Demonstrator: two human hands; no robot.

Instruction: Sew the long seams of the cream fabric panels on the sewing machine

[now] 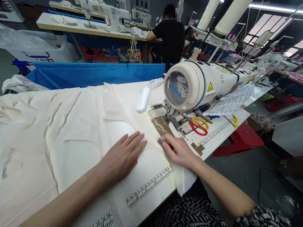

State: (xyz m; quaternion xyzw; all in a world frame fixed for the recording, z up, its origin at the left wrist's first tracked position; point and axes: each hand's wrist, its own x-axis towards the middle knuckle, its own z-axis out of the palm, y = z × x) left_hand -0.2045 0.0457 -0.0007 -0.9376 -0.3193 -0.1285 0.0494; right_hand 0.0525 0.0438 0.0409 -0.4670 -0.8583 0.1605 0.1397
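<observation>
My left hand (129, 153) lies flat on thin cream fabric (82, 126), its fingers stretched toward the sewing machine. In a pinch, my right hand (181, 149) holds a small dark grey piece (160, 142) against the fabric's right edge; most of it is hidden by my fingers, so I cannot tell its kind. Some cloth hangs over the table's front edge below my right wrist. Just beyond my hands stands a white sewing machine (199, 82) with its needle area low over the table. Red-and-yellow scissors (197, 126) rest beside its base.
Printed rulers (150, 186) run along the white tabletop. A white lamp (143, 100) stands left of the machine head. Patterned paper (232, 99) hangs from the machine. A red stool (239, 142) is at the right. Behind a blue cloth trough (99, 74), a person (169, 37) sits.
</observation>
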